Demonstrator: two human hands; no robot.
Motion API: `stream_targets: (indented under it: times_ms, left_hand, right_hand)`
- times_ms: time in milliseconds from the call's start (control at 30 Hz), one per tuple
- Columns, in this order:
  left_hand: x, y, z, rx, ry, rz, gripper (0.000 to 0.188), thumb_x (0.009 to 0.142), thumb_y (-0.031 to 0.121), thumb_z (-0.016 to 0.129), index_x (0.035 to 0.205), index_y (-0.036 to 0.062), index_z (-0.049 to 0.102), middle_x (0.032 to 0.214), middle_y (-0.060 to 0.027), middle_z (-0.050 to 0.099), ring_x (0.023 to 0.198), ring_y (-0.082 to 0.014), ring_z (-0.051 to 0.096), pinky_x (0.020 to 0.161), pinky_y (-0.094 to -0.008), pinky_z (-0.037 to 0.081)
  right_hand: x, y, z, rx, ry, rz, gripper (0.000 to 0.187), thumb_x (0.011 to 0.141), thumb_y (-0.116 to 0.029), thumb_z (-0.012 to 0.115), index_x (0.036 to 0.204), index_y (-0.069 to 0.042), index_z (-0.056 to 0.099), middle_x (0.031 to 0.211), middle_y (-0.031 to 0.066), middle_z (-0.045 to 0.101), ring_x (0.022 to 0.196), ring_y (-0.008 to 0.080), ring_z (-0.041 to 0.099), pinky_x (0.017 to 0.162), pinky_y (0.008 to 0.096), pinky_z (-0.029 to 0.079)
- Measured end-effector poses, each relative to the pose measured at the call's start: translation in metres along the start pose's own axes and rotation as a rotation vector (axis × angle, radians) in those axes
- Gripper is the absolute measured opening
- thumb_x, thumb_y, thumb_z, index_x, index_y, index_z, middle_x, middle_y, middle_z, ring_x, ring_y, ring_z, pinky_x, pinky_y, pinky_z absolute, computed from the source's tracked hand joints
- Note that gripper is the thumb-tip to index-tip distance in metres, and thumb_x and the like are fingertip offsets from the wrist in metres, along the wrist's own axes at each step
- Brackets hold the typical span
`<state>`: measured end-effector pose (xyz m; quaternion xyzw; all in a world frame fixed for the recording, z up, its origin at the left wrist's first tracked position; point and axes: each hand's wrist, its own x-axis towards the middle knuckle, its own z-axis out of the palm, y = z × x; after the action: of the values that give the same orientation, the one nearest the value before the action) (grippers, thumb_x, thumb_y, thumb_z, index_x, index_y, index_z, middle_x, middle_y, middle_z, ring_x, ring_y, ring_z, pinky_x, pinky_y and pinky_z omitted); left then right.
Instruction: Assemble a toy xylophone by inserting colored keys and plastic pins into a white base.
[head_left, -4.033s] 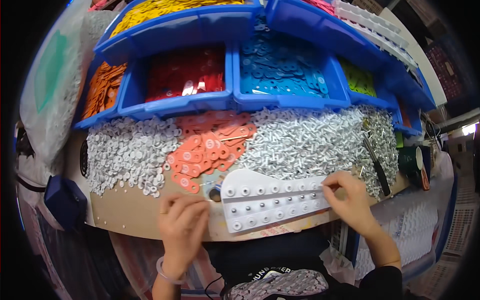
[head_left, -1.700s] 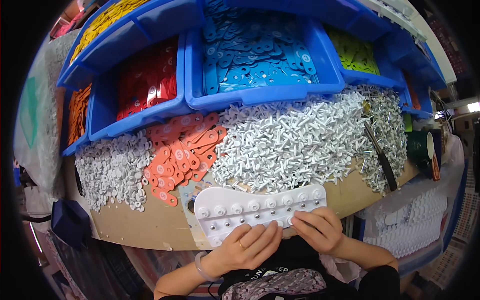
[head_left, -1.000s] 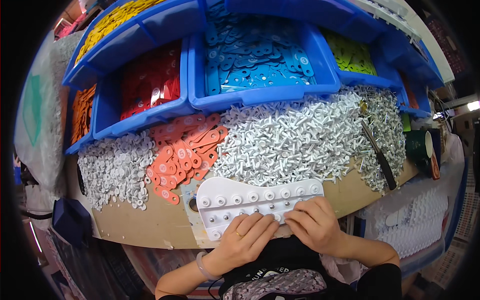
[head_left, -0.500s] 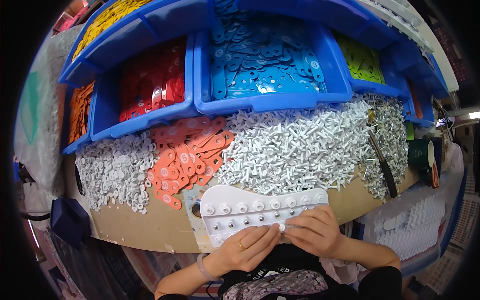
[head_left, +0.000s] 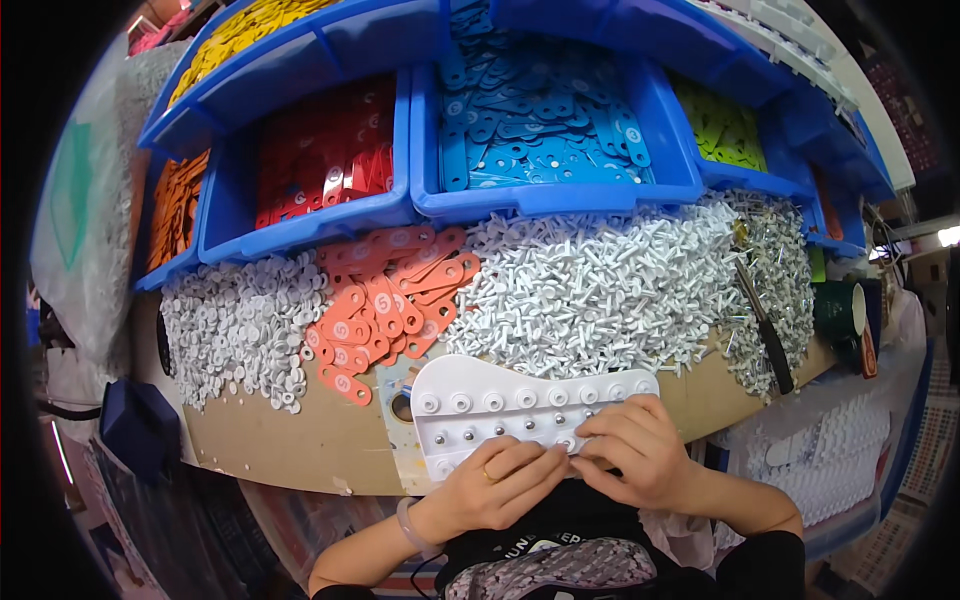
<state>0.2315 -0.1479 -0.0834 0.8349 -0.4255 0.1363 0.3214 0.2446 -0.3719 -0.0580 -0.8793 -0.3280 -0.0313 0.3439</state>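
Note:
A white plastic board [head_left: 530, 398], wavy along its far edge, lies on the bench in front of me. Round white rings sit along its far row, and small shiny metal pieces stand along its middle row. My left hand [head_left: 505, 484], with a ring on one finger, rests over the board's near edge, its fingers bent and closed together. My right hand [head_left: 635, 452] is beside it with curled fingers, thumb and fingertips drawn together at the near row. The fingertips almost meet, and whatever is between them is too small or hidden to make out.
Beyond the board lie heaps of white pins [head_left: 590, 290], white round caps [head_left: 240, 325], coral strips [head_left: 385, 300] and metal pins [head_left: 775, 270]. Dark-handled pliers [head_left: 773, 350] rest at the right. Blue bins [head_left: 560, 203] of coloured strips line the back. A dark green cup [head_left: 838, 308] stands at far right.
The view has shifted a little, so bench and bins sit slightly differently. Both hands stay at the board's near edge; the right fingers have lifted and bent slightly.

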Motion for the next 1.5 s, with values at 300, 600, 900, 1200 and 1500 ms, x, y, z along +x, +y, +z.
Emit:
stream_targets:
  times_ms: [300, 600, 900, 1200, 1500]
  left_hand:
    - [-0.005, -0.002, 0.003, 0.068, -0.012, 0.053, 0.031, 0.071, 0.008, 0.067, 0.101, 0.0022, 0.072, 0.108, -0.0052, 0.068, 0.091, -0.017, 0.061, 0.075, -0.0298, 0.049]
    - [-0.005, 0.0, 0.002, 0.07, -0.002, 0.023, 0.022, 0.076, 0.007, 0.065, 0.097, 0.0016, 0.069, 0.108, -0.0068, 0.065, 0.096, -0.0181, 0.06, 0.079, -0.0297, 0.05]
    - [-0.007, -0.003, 0.004, 0.188, -0.077, 0.191, 0.024, 0.077, 0.01, 0.065, 0.101, 0.0083, 0.069, 0.112, -0.0007, 0.064, 0.095, -0.0146, 0.058, 0.078, -0.0259, 0.049]
    - [-0.044, 0.012, -0.036, 0.064, 0.204, -0.11, 0.023, 0.08, 0.007, 0.065, 0.102, 0.0043, 0.069, 0.105, -0.0096, 0.068, 0.099, -0.0214, 0.064, 0.078, -0.0317, 0.053]
    - [-0.111, -0.067, -0.093, 0.806, 0.279, -0.817, 0.024, 0.076, 0.006, 0.076, 0.098, 0.0142, 0.073, 0.108, -0.0035, 0.061, 0.098, -0.0255, 0.051, 0.082, -0.0383, 0.043]
  right_hand:
    - [-0.001, -0.002, 0.004, -0.045, -0.018, -0.003, 0.027, 0.071, -0.008, 0.077, 0.097, -0.004, 0.068, 0.093, 0.0049, 0.064, 0.085, 0.0217, 0.062, 0.077, 0.0348, 0.045]
    - [-0.006, 0.007, -0.001, -0.27, -0.062, -0.29, 0.026, 0.075, -0.01, 0.068, 0.099, -0.001, 0.07, 0.1, 0.0078, 0.067, 0.09, 0.0219, 0.065, 0.076, 0.0337, 0.05]
    - [-0.023, 0.007, 0.005, -0.333, -0.084, -0.272, 0.032, 0.074, -0.012, 0.075, 0.104, -0.006, 0.07, 0.109, 0.0055, 0.067, 0.099, 0.0215, 0.064, 0.083, 0.0362, 0.046]
    - [-0.001, -0.001, 0.006, -0.248, -0.057, -0.221, 0.034, 0.063, -0.018, 0.08, 0.095, -0.012, 0.069, 0.096, 0.0032, 0.06, 0.086, 0.0227, 0.058, 0.081, 0.0415, 0.04]
    - [0.109, -0.045, 0.055, -0.041, -0.119, -0.517, 0.03, 0.069, -0.014, 0.078, 0.096, -0.01, 0.067, 0.093, 0.0041, 0.06, 0.087, 0.0249, 0.056, 0.079, 0.0418, 0.043]
